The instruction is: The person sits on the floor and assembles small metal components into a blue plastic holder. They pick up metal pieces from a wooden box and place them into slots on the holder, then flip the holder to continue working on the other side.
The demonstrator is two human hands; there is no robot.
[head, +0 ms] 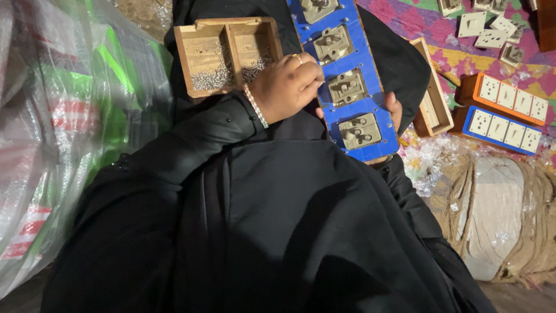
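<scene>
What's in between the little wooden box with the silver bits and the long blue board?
In the head view, the person's left hand lies between the wooden box and the blue board, fingers reaching onto the board.

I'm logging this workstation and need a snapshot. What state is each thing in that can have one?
Blue jig board: propped on the lap, its slots filled with socket parts.
Wooden tray: open, small metal bits in both compartments.
Left hand: fingers pinched at the board's edge.
Right hand: under the board, mostly hidden.
Orange jig board: on the floor, filled with white plates.
</scene>
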